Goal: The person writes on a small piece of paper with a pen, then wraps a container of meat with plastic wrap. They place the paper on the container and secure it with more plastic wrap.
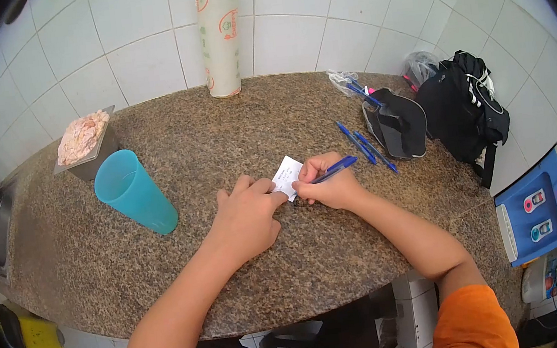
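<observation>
Granite counter (166, 267) bears teal cup (134, 192), paper slip (286, 173), film roll (221, 37), two blue pens (365, 144), black bag (461, 107)

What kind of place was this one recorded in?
Probably a small kitchen or food-shop counter: a speckled granite countertop against white wall tiles, with a roll of plastic film and a covered food tray on it.

Nothing legible — slip (287, 175) or roll (220, 36)
</observation>
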A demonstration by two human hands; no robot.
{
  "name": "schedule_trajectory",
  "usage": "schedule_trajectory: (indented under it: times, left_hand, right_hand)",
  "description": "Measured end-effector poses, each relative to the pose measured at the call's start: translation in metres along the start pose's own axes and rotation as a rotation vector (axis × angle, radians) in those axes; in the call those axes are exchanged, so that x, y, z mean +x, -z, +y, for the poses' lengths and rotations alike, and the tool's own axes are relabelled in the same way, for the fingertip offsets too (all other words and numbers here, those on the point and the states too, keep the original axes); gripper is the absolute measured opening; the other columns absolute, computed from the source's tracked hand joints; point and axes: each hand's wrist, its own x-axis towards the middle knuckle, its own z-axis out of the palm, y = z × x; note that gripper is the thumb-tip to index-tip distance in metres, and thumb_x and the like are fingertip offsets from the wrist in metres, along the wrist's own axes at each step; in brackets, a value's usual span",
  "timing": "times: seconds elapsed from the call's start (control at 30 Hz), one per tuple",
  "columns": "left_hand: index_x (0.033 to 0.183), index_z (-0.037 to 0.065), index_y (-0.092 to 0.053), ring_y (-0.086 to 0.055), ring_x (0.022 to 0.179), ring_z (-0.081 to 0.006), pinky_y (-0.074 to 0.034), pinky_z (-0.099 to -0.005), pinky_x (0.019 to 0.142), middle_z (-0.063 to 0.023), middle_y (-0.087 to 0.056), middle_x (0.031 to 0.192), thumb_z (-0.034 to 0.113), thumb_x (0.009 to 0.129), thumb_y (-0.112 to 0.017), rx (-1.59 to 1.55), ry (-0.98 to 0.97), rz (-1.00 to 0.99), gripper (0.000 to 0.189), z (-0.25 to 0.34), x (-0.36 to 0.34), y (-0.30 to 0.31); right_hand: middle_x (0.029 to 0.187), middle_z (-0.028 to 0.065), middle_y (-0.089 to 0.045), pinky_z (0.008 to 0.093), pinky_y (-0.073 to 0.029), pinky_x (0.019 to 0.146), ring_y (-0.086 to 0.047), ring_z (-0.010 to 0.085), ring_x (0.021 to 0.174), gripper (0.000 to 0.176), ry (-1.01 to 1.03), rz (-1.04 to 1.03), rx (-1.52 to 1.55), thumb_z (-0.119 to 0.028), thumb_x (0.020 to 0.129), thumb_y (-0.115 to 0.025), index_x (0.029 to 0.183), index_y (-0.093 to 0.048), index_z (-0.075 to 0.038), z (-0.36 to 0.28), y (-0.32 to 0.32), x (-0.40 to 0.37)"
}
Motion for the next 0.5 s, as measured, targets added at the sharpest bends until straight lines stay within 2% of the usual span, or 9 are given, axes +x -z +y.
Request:
schedule_trajectory:
  times: [0.5]
  left_hand:
    - [0.124,0.016,-0.076,-0.056,0.129,-0.0295,-0.049,-0.0569,0.096,-0.0075,-0.065,0.134,0.009,0.078,-0.074,-0.005,-0.002,0.01,0.047,0.0001,0.0002,-0.0011]
  right_hand:
    - [0.07,0.0064,-0.07,0.0251,-0.051,0.051,-0.065,0.009,0.057,0.03,-0.002,0.021,0.012,-0.007,0.087,-0.081,0.069,-0.058,-0.005,0.0007,0.0005,0.0002]
